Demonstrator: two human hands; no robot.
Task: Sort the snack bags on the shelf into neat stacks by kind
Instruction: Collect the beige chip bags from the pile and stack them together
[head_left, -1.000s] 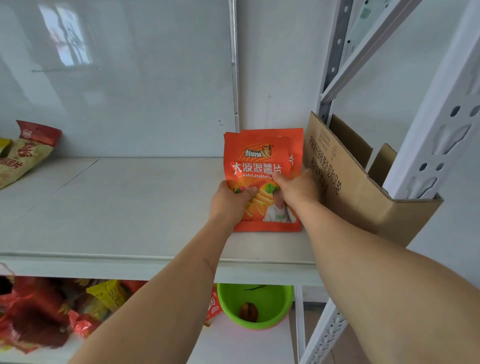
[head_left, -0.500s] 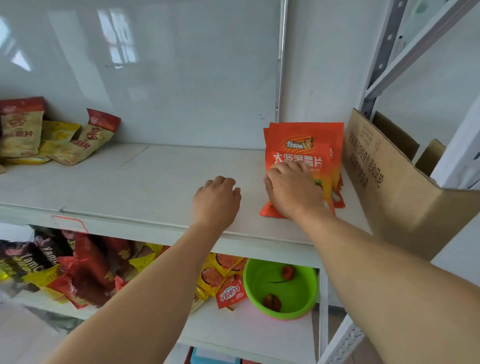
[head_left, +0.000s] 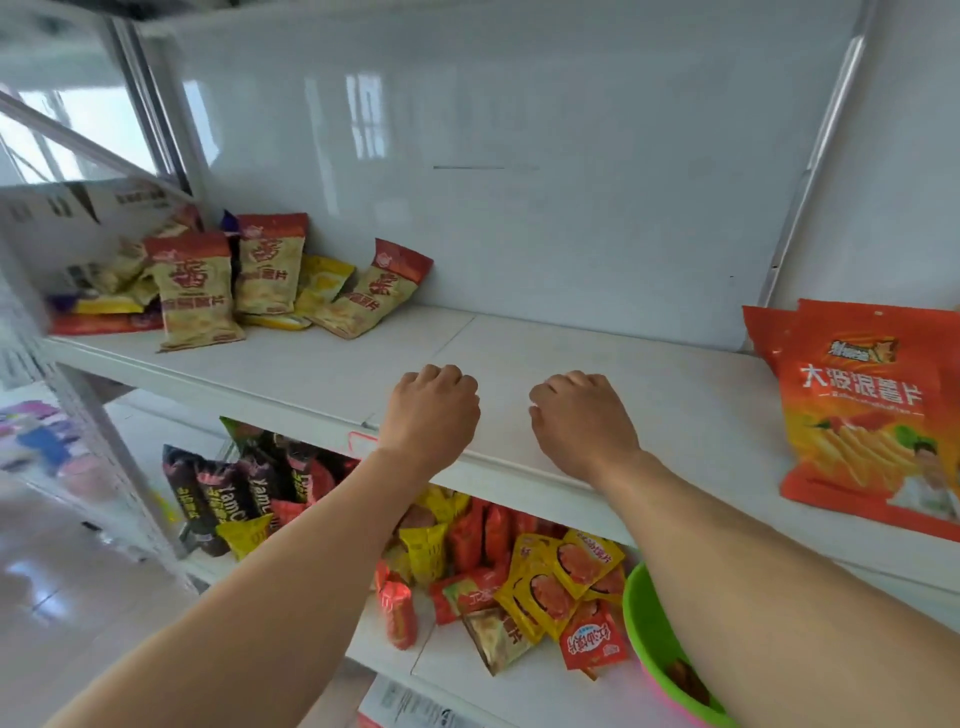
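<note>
A stack of orange potato-chip bags (head_left: 862, 415) lies on the upper shelf (head_left: 571, 353) at the far right. Tan-and-red snack bags (head_left: 270, 275) with a few yellow ones are heaped at the shelf's left end. My left hand (head_left: 431, 415) and my right hand (head_left: 582, 421) hover side by side over the bare middle of the shelf near its front edge. Both have loosely curled fingers and hold nothing. The right hand is well left of the orange stack.
The lower shelf holds a jumble of dark, red and yellow snack packs (head_left: 498, 566) and a green bowl (head_left: 649, 639) at the right. A cardboard box (head_left: 78, 208) stands at the upper shelf's left end. A white panel backs the shelf.
Both hands have let go of the orange bags, which stay stacked at the right. The hands and the view have moved left toward the middle of the shelf.
</note>
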